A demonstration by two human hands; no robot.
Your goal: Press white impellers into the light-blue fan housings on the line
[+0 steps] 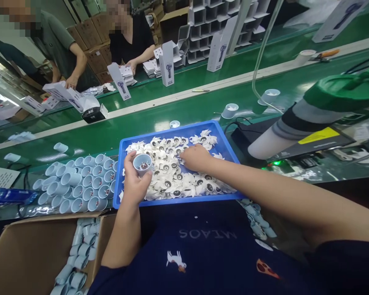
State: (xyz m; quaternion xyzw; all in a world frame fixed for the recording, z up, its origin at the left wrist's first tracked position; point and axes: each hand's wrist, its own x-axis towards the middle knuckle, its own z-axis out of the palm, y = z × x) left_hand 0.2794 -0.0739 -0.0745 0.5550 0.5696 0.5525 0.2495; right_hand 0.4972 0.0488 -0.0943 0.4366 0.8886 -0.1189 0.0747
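Note:
My left hand (134, 185) is wrapped round a light blue plastic cylinder housing (143, 164), its open end facing up, with small parts visible inside. It is held over the left side of a blue tray (178, 201). White fan impellers (169, 176) with dark round centres fill much of that tray. My right hand (197, 158) reaches down among the impellers, fingers bent together; whatever the fingertips pinch, if anything, is hidden. Left of the tray lie many similar blue housings (87, 181), stacked on their sides.
A cardboard box (27, 250) with more housings stands at lower left. A grey and green tubular tool (295, 123) leans at right. Across the green conveyor (147, 110) stand white printed boxes (167, 67). Two co-workers (130, 41) handle packaging there.

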